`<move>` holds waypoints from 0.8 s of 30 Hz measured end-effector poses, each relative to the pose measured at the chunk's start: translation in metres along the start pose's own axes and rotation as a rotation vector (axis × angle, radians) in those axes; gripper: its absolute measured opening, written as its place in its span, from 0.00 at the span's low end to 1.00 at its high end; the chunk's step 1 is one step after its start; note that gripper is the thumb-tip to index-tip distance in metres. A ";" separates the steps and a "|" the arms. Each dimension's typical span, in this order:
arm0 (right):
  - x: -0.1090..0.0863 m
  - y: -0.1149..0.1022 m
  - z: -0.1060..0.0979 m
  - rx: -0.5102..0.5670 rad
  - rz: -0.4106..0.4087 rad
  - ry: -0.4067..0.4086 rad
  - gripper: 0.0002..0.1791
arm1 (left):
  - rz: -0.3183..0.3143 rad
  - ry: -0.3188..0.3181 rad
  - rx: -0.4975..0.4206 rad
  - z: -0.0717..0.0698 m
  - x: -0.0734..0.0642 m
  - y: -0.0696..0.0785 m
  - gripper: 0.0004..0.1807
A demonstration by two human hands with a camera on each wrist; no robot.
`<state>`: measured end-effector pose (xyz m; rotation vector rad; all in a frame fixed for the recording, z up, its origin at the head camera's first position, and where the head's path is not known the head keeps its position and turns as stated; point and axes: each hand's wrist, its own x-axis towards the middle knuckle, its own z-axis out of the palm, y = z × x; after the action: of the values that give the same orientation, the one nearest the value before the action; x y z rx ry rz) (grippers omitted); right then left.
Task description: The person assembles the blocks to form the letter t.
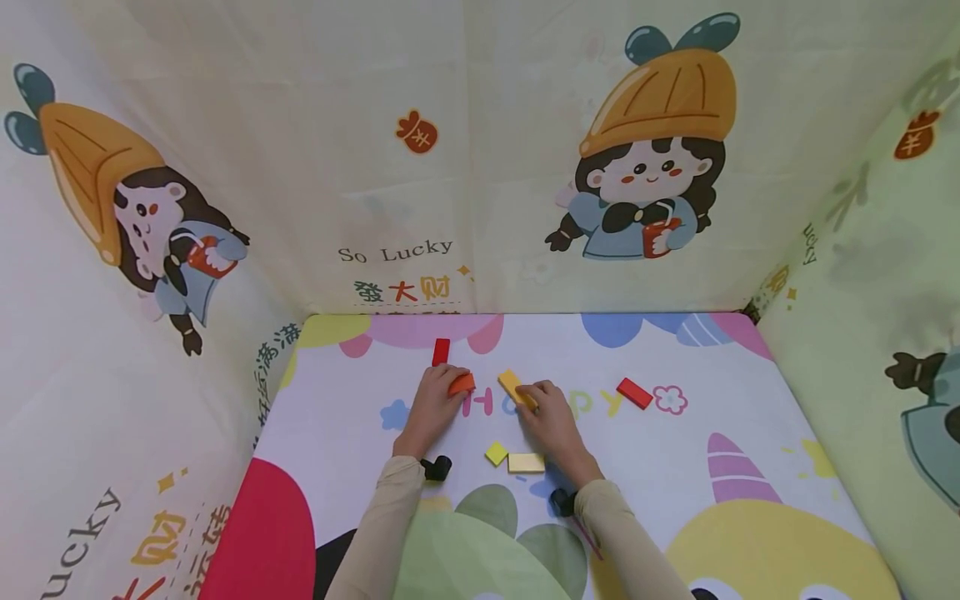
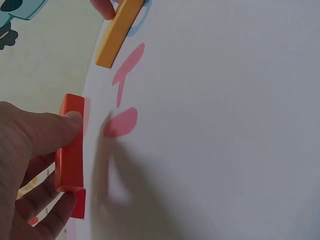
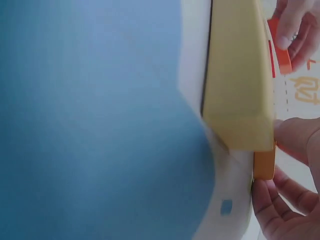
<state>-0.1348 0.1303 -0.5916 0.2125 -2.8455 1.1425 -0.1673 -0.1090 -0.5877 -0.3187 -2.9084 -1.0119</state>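
In the head view my left hand (image 1: 431,408) grips an orange block (image 1: 462,384). The left wrist view shows the thumb lying along this block (image 2: 71,150), with fingers on its other side and a shadow on the table nearby. Just beyond that hand lies a red block (image 1: 441,351). My right hand (image 1: 553,421) pinches a yellow-orange block (image 1: 508,382) on the printed lettering. From the right wrist, the thumb and fingers are on either side of that block (image 3: 264,165), partly hidden behind a cream block (image 3: 237,75) close to the camera.
Nearer my body, a small yellow block (image 1: 497,454) lies beside the cream block. Another red block (image 1: 634,393) is on the right, next to a printed flower. A patterned cloth (image 1: 510,167) hangs behind the table and along both sides.
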 end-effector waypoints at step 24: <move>-0.022 -0.010 0.009 -0.004 0.063 0.035 0.21 | 0.033 -0.094 -0.047 0.019 0.034 0.019 0.24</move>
<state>-0.1113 0.1190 -0.5939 0.1020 -2.8425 1.1401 -0.1957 -0.0766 -0.5873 -0.4266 -2.9548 -1.0906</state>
